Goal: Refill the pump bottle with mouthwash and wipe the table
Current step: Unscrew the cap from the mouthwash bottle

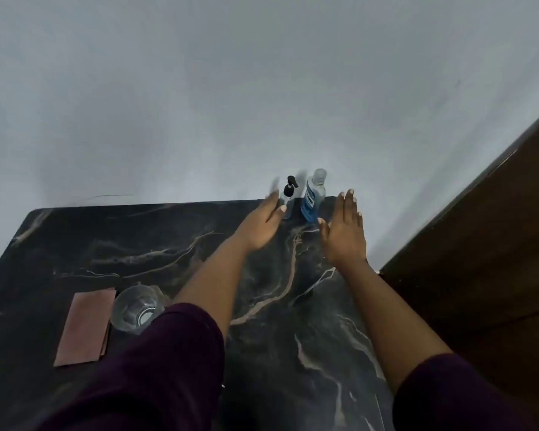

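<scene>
Two bottles stood on the dark, veined marble bench [137, 244] against a pale wall [199, 104]; left hand [262, 223] and right hand [343, 234] hovered spread, empty.

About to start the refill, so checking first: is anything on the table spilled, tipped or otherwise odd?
Nothing stands out. The pump bottle and mouthwash bottle stand upright at the table's far edge, the glass is upright beside the folded cloth, and no spill shows.
</scene>
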